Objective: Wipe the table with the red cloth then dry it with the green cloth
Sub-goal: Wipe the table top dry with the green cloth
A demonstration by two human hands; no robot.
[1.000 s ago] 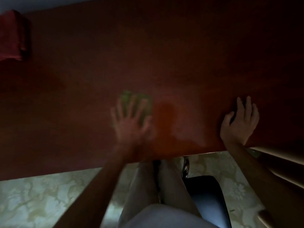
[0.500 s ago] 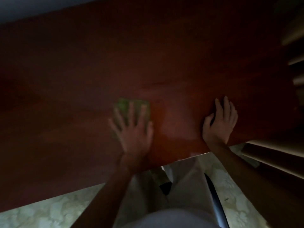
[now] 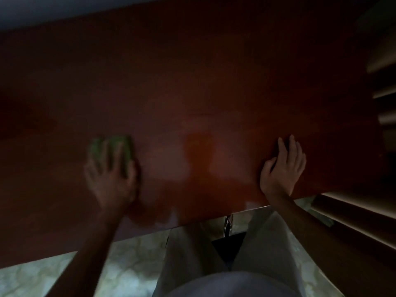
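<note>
Dim light falls on the dark red-brown surface [image 3: 192, 86]. On it the left hand [image 3: 111, 179] presses the green cloth [image 3: 120, 146] flat under spread fingers. The right hand [image 3: 282, 170] rests open near the front edge, holding nothing. Drying looks underway; next comes sweeping the cloth across unwiped areas. Motion blur smears the left hand, and the red cloth is out of view.

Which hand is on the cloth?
The left hand: its fingers press the green cloth. The right hand rests on bare table.
</note>
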